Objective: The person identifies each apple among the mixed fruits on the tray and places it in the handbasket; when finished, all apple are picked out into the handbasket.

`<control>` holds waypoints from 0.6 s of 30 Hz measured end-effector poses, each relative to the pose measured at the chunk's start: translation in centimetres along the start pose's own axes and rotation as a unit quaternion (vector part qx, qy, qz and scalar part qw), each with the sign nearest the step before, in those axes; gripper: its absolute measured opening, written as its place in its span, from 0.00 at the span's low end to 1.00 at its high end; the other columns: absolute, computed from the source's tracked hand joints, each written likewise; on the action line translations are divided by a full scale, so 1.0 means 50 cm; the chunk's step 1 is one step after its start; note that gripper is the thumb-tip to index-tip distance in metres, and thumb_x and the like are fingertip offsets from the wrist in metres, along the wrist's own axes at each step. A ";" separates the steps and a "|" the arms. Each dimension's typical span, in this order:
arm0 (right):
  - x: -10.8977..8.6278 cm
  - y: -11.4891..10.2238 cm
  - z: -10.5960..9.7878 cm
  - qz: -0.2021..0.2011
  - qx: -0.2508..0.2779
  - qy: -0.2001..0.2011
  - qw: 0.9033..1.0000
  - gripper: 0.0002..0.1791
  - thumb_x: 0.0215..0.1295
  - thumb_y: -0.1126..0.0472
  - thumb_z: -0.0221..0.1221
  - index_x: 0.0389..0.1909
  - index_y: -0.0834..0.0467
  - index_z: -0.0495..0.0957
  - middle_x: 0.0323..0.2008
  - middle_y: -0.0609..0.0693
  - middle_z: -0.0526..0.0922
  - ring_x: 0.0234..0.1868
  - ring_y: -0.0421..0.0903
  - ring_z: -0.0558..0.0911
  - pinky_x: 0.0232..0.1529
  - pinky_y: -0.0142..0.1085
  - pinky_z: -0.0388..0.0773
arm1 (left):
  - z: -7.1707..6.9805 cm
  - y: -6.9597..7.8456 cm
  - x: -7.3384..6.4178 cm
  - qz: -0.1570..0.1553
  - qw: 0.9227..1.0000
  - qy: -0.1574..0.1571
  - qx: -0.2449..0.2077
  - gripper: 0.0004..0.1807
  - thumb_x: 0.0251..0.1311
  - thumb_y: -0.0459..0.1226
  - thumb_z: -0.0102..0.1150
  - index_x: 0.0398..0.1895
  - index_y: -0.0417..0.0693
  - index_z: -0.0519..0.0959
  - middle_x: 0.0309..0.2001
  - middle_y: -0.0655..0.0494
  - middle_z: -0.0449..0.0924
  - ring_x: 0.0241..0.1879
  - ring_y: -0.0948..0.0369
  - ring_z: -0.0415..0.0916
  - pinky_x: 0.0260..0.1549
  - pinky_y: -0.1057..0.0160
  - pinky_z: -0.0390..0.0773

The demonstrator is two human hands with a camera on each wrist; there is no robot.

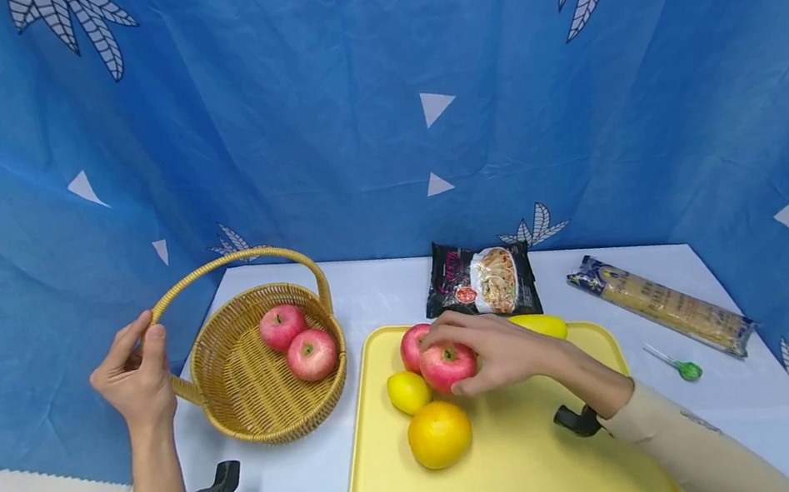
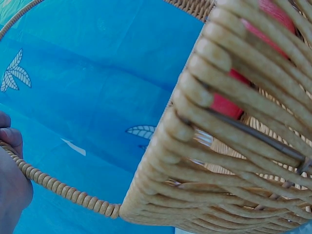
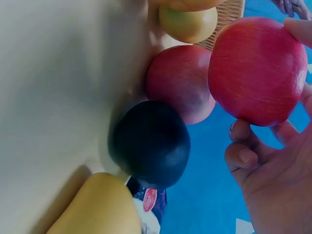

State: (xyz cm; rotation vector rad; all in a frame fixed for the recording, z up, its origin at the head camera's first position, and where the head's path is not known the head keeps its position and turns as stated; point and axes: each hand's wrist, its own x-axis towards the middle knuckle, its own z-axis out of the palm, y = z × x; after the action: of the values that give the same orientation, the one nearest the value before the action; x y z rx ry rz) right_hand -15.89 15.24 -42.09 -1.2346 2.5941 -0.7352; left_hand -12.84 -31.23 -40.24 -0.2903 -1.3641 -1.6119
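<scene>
My left hand point(image 1: 135, 371) grips the arched handle point(image 2: 68, 191) of a round wicker basket point(image 1: 228, 387). Two red apples point(image 1: 312, 355) lie inside it, partly seen through the weave in the left wrist view. Over the yellow tray point(image 1: 523, 463), my right hand point(image 1: 495, 345) holds a red apple point(image 3: 258, 72) between thumb and fingers, raised off the surface. Behind it another red apple point(image 3: 178, 80) rests on the tray, beside a lemon point(image 1: 408, 393) and an orange point(image 1: 440, 435). A dark round fruit point(image 3: 150, 144) shows only in the right wrist view.
A smooth yellow fruit point(image 1: 540, 325), partly hidden by the right hand, lies at the tray's back edge. Behind the tray is a black food packet point(image 1: 481, 280). To the right lie a pack of noodles point(image 1: 664, 305) and a green lollipop point(image 1: 687, 370). Blue curtain point(image 1: 376, 114) surrounds the table.
</scene>
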 end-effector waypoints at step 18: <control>0.061 -0.037 0.004 -0.024 -0.035 -0.027 0.999 0.31 0.54 0.34 0.65 0.61 0.24 0.69 0.60 0.31 0.69 0.53 0.33 0.73 0.52 0.42 0.73 | -0.002 0.000 -0.001 0.005 1.000 -0.002 0.013 0.14 0.57 0.21 0.65 0.45 0.18 0.80 0.30 0.54 0.85 0.15 0.68 0.63 0.16 0.77 0.62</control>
State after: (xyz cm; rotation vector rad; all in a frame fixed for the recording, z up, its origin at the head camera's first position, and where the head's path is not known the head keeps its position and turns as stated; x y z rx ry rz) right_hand -16.50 11.86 -41.15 -1.3226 2.5757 -0.6153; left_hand -12.78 -31.31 -40.30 -0.2844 -1.3836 -1.5852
